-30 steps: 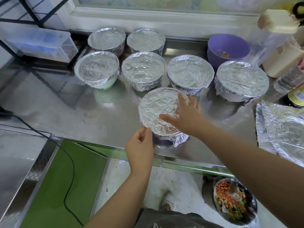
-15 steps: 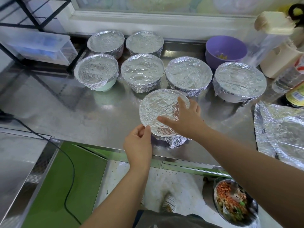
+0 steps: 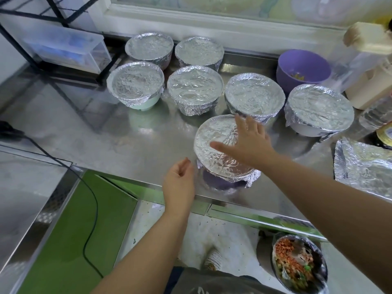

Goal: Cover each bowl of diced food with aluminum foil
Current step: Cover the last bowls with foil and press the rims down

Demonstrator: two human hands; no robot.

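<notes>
Neither hand grips anything: the right hand [image 3: 247,143] hovers open-palmed over the foil-covered bowl [image 3: 214,143], the left hand [image 3: 179,183] open just beside its near rim. Foil below the right wrist flares loose; a careless nudge could lift it.

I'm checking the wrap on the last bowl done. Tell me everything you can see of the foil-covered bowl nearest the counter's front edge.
The nearest foil-covered bowl stands upright on the steel counter, just in front of the row of other covered bowls. Crinkled aluminum foil spans its round top and folds down over the rim, ragged at the lower right. A purple wall shows beneath. The right hand spreads open over it; contact is unclear. The left hand is beside it, apart.
</notes>
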